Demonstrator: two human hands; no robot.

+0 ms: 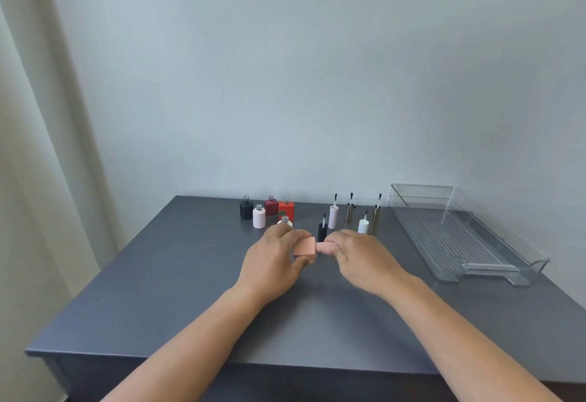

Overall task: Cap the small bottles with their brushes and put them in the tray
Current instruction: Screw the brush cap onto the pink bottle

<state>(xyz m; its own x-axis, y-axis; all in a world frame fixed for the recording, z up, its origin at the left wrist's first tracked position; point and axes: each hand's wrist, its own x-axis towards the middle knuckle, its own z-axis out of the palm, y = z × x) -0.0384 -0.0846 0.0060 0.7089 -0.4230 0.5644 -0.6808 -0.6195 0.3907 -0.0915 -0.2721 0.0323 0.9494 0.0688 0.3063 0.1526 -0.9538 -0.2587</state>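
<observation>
My left hand [275, 259] grips a square pink bottle [305, 247], held sideways above the grey table [177, 300]. My right hand [358, 259] is closed around the pink cap [325, 248], which sits against the bottle's neck. Behind my hands stand several open bottles: black [246, 209], pale pink ribbed [259, 217], dark red [271, 206], red [286, 210] and a white one [285, 221] partly hidden by my left hand. Several brush caps stand upright to the right, among them a black [322, 231], a pale pink [333, 216] and a white one [363, 225].
A clear plastic tray [456, 237] lies at the table's right side with nothing in it. A pale wall runs behind the table and a curtain [38, 148] hangs at the left. The table's front edge is near my forearms.
</observation>
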